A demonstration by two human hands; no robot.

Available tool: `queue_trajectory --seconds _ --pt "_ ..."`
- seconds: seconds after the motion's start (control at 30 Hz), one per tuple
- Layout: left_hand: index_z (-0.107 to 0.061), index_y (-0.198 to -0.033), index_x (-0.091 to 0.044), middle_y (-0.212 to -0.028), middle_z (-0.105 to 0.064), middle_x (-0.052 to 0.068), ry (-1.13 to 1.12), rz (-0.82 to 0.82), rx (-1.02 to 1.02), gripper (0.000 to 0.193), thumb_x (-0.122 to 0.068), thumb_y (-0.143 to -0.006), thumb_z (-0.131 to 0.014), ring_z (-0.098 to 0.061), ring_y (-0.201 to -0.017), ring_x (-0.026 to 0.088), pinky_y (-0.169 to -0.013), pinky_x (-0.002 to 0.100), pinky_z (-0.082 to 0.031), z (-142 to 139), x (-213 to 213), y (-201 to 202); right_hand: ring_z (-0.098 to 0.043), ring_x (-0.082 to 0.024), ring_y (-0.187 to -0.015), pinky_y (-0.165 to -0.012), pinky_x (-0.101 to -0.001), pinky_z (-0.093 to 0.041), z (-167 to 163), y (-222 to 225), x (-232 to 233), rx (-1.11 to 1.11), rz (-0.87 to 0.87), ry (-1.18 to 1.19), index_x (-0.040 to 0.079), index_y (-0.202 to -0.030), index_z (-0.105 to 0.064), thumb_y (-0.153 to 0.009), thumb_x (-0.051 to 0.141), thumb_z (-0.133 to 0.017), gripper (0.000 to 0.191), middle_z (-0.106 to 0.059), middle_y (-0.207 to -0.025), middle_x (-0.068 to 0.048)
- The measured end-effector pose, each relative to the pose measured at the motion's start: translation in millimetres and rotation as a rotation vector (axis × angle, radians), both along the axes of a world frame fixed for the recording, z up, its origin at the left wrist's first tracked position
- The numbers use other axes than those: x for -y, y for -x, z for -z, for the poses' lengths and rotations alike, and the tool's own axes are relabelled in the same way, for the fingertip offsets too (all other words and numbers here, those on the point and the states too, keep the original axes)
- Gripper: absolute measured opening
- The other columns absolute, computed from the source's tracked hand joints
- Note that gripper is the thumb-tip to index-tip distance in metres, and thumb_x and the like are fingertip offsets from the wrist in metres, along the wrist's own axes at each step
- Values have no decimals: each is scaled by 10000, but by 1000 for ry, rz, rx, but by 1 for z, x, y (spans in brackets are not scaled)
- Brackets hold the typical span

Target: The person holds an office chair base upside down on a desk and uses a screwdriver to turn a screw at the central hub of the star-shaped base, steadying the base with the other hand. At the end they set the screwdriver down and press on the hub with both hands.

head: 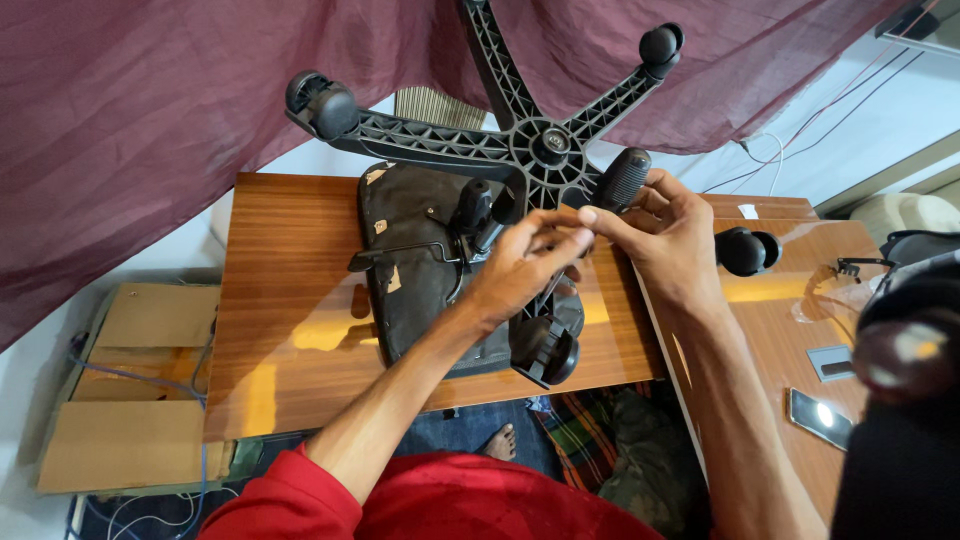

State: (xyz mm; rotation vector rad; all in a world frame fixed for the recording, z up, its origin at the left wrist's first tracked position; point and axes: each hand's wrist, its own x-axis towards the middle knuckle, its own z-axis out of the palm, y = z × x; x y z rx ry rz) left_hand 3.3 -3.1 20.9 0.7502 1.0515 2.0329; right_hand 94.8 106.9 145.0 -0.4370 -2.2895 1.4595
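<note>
Both my hands up at the chair base, fingertips meeting

My left hand [520, 265] and right hand [665, 235] are pinched together at the fingertips, just below the hub of the black five-star chair base [545, 150]; something small may sit between them, I cannot tell what. The upturned seat pan [410, 260] lies on the wooden bench [290, 330] under my left hand. One caster [545, 350] hangs just beneath my left wrist, a loose caster [745, 250] rests right beside my right hand, and a ribbed black cylinder [622, 178] stands just above my right fingers
</note>
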Motion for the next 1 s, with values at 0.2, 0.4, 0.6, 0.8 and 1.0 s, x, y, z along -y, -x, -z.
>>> queue_trajectory --seconds 0.2,0.4,0.6,0.8,1.0 --pt "-670 -1264 -18 -1057 -731 49 77 26 -76 398 -320 -1006 -645 -680 -863 127 -750 297 -602 -9 11 3 -701 -142 -1115 -951 -296 -575 -5 -6 2 -23 -126 403 128 -1336 -584 -869 177 -715 488 -733 -1225 -40" --pt "-657 -1314 -80 -1114 -685 3 97 106 3 448 -389 -992 -618 -696 -923 94 -778 272 -590 -17 13 3 -655 -178 -940 -834 -330 -541 1 2 0 -25 -18 67 -29 -1176 -647 -902 137 -825 367 -733 -1082 -131" --pt "-644 -1264 -24 -1135 -688 60 56 -30 -169 464 -237 -887 -811 -686 -939 138 -805 312 -596 -14 14 3 -686 -138 -1021 -886 -275 -556 3 1 -2 44 54 -113 4 -1205 -649 -878 140 -820 393 -718 -1073 -108" --pt "-652 -1298 -23 -1140 -744 54 3 147 36 532 -429 -954 -649 -705 -938 127 -823 263 -603 -19 19 5 -709 -177 -1112 -910 -318 -581 -4 -8 -3 -103 -152 325 55 -1353 -568 -923 121 -694 454 -736 -1214 -89" --pt "-572 -1295 -19 -1139 -698 59 208 -1 -122 518 -304 -895 -736 -706 -950 155 -720 372 -590 -31 13 3 -673 -194 -1063 -930 -346 -553 -5 -2 1 12 -7 -99 -48 -1301 -603 -974 66 -760 380 -714 -1178 -200"
